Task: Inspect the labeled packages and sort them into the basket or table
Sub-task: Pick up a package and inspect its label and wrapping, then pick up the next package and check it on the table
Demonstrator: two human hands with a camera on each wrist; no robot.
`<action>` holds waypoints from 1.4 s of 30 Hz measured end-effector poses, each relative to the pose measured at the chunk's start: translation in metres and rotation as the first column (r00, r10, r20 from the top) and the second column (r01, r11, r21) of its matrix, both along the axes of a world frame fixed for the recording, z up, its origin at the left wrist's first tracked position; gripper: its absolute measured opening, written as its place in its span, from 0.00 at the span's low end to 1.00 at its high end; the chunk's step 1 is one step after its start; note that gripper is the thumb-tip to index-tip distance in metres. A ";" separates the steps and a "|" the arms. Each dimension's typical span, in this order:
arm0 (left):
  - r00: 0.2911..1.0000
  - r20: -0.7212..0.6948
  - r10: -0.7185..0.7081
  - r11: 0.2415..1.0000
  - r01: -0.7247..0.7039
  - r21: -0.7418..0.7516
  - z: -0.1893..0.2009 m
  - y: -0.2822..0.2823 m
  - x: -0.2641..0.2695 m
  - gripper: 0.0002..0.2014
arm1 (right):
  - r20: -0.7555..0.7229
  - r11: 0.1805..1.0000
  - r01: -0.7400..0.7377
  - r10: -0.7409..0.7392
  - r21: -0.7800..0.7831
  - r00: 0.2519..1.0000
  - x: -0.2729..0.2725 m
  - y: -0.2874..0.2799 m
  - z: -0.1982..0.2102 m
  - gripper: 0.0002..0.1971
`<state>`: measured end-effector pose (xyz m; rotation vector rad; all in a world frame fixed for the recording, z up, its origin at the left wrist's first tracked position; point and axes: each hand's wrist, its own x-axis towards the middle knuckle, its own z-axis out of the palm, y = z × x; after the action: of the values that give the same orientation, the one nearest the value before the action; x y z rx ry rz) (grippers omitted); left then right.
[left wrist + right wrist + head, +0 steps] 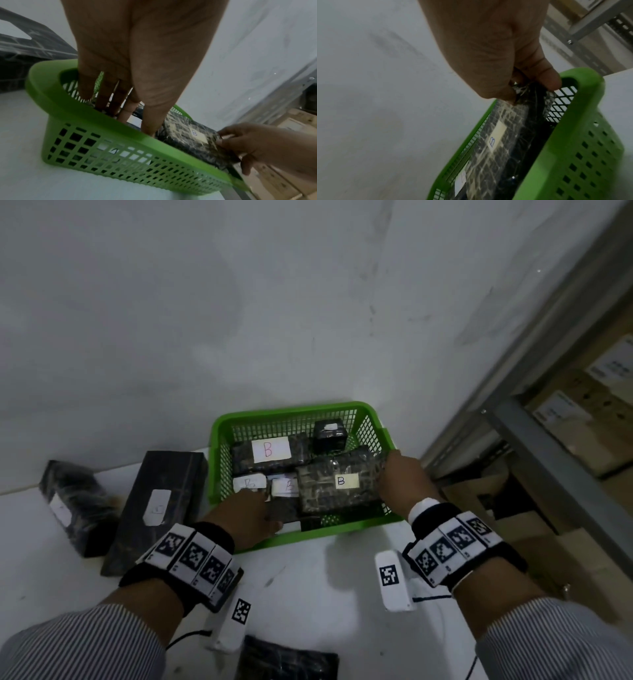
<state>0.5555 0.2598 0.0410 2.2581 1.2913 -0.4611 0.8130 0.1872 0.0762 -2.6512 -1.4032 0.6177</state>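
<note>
Black-wrapped pkg (337, 484) edge under right hand (404, 481); basket (294, 412) contents partly hidden.

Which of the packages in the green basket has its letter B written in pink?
The long package along the basket's far-left side: its large white label carries a pink B; the right hand's package shows dark ink.

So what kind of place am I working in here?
Probably a stockroom or warehouse corner: a grey metal shelving rack holding labelled cardboard cartons, and a plain white table against a bare wall with a green basket of wrapped packages.
</note>
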 end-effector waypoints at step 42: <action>0.671 0.599 0.436 0.840 -0.542 -0.005 0.025 -0.066 -0.225 0.05 | -0.084 0.728 -0.659 0.681 0.190 0.727 -0.248 0.026 0.020 0.15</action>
<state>0.3303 0.1939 0.0657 1.8178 1.5423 0.5334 0.5652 0.2135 0.0967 -1.8693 -2.2655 0.7000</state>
